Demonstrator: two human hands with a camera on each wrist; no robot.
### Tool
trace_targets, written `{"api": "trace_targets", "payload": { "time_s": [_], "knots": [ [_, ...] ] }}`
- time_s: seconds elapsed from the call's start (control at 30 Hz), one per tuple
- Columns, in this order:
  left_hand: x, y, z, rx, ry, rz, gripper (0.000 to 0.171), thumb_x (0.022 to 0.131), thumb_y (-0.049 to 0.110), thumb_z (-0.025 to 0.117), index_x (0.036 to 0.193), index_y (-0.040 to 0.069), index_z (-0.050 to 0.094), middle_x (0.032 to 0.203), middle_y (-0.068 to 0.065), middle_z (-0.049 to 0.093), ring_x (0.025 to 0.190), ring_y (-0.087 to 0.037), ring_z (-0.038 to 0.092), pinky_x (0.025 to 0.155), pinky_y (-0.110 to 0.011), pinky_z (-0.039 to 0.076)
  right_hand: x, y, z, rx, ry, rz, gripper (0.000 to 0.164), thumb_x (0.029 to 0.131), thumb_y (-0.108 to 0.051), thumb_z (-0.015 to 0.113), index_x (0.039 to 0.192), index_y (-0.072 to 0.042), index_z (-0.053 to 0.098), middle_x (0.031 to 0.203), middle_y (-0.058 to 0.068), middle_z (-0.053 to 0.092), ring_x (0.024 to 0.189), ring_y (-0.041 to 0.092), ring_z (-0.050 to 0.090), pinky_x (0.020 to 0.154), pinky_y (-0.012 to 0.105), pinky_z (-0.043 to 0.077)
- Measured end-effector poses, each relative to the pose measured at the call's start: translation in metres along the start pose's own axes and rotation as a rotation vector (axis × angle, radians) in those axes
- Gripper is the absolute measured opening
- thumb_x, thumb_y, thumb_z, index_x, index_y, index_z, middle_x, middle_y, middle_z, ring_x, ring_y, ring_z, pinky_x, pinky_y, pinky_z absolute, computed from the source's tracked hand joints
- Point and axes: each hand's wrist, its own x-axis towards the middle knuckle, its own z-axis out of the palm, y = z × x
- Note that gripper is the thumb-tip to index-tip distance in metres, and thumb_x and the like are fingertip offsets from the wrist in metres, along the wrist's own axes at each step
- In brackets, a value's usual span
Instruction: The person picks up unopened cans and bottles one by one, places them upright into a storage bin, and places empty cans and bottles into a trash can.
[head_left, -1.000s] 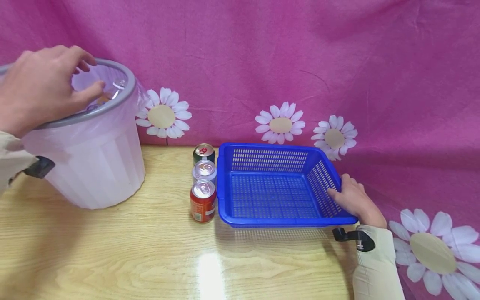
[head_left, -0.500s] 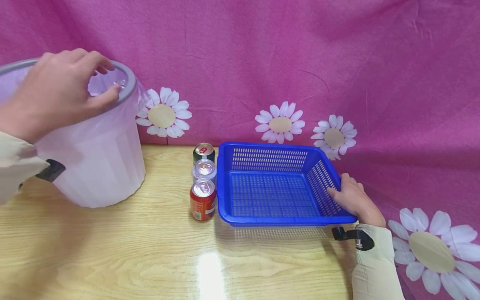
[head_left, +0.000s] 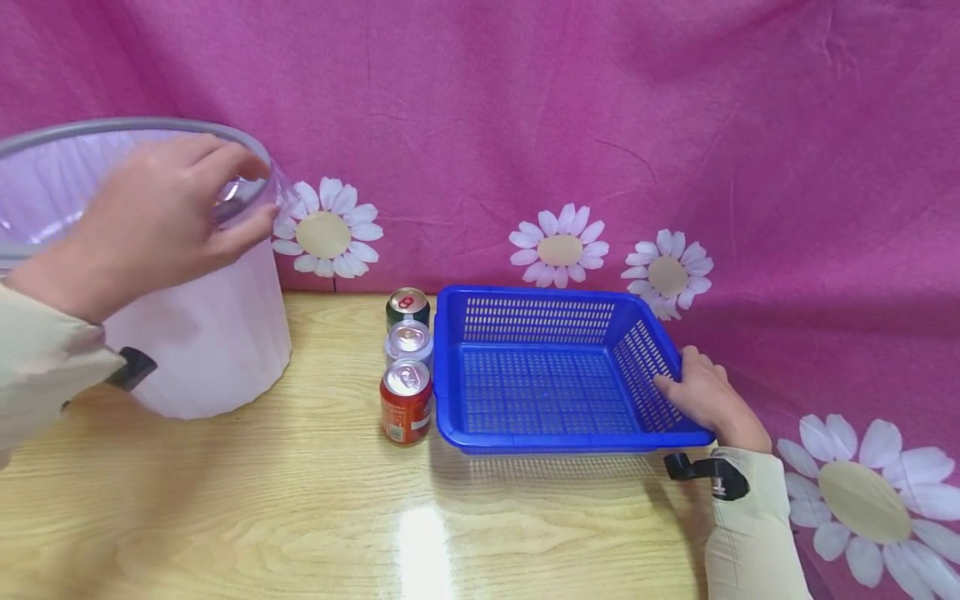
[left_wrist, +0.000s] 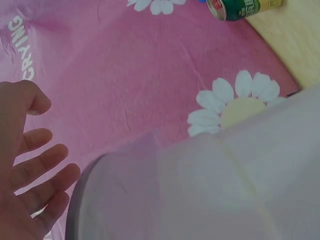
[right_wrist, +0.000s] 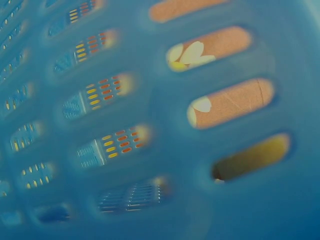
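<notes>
Backdrop: magenta cloth (head_left: 465, 125) printed with white daisies (head_left: 322, 234), hung behind a wood-grain tabletop (head_left: 322, 508).

Waste bin (head_left: 217, 350), white, grey-rimmed, fitted with a translucent liner (head_left: 45, 179); stands at far left. Some shiny contents show past the hand, too little to identify.

Left hand (head_left: 165, 221): in front of and above the bin's mouth, fingertips near the right part of the rim. Fingers loosely bent, thumb apart, nothing held in either the head or left wrist view. Change noted: over the last second it has travelled rightward and slightly lower, from the left of the mouth to its right edge.

Slotted plastic basket (head_left: 570, 442), blue, rectangular; rests on the tabletop at centre right. Unmoved.

Right hand (head_left: 708, 396): grasping the basket's right rim, thumb on the inner side, other fingers partly hidden beyond. Position unchanged.

Drink cans, three, upright, in a row just beside the basket's left wall: red can (head_left: 406, 414) at front, pale can (head_left: 409, 337) in the middle, dark green can (head_left: 408, 307) at rear. Unmoved; outside both containers.

Assessment: the shift leaves the left hand unburdened and closer to the cans, while the basket appears steadied by the right.
</notes>
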Motion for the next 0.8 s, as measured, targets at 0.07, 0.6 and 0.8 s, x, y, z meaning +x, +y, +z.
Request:
{"api": "trace_targets", "payload": {
  "time_s": [0.07, 0.6, 0.8],
  "knots": [
    [0.000, 0.003, 0.002, -0.011, -0.002, 0.007, 0.026, 0.080, 0.020, 0.065, 0.097, 0.001, 0.064, 0.085, -0.016, 0.065, 0.070, -0.030, 0.059, 0.063, -0.044, 0.046, 0.000, 0.001, 0.000, 0.000, 0.002, -0.001, 0.058, 0.094, -0.039, 0.050, 0.125, 0.008, 0.035, 0.112, 0.028, 0.048, 0.102, 0.046, 0.042, 0.082, 0.058, 0.042],
    [-0.015, 0.026, 0.019, -0.090, -0.131, -0.022, 0.030, 0.080, 0.019, 0.071, 0.104, 0.005, 0.064, 0.094, -0.012, 0.068, 0.070, -0.025, 0.058, 0.068, -0.046, 0.051, 0.001, 0.003, 0.002, -0.006, 0.020, -0.010, 0.058, 0.094, -0.040, 0.051, 0.123, 0.008, 0.037, 0.110, 0.027, 0.049, 0.101, 0.046, 0.044, 0.081, 0.057, 0.043],
    [-0.019, 0.036, 0.025, -0.092, -0.104, 0.054, 0.028, 0.080, 0.020, 0.068, 0.102, 0.004, 0.064, 0.087, -0.009, 0.066, 0.067, -0.021, 0.056, 0.065, -0.041, 0.049, 0.002, 0.005, 0.001, -0.011, 0.018, -0.012, 0.062, 0.095, -0.042, 0.050, 0.126, 0.009, 0.035, 0.112, 0.028, 0.048, 0.101, 0.046, 0.043, 0.082, 0.058, 0.042]
  ]
}}
